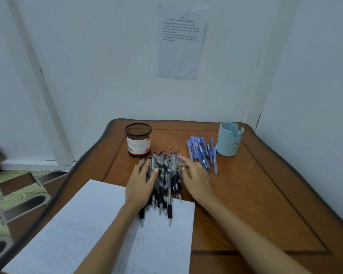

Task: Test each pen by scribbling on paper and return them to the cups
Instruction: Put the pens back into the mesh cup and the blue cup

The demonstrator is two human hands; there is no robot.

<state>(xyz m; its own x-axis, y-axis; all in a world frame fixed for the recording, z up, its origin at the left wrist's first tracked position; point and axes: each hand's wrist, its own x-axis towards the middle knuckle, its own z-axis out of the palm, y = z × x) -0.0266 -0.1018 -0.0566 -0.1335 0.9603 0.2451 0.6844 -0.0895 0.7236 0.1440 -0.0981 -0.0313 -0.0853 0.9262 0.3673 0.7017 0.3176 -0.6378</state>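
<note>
A heap of several black pens (166, 180) lies mid-table, its lower end overlapping a white sheet of paper (83, 230) with faint scribbles. My left hand (142, 180) rests flat on the heap's left side, fingers straight. On the right side my right hand (194, 175) touches the pens with extended, slightly blurred fingers. Several blue pens (202, 153) lie in a second pile to the right. Behind the black heap stands an empty black mesh cup (138, 140). A light blue cup (229, 142) stands at the back right.
The wooden table (255, 194) sits in a corner against white walls. A printed sheet (181, 40) is taped to the back wall. Patterned floor tiles (14, 196) show to the left, below the table edge.
</note>
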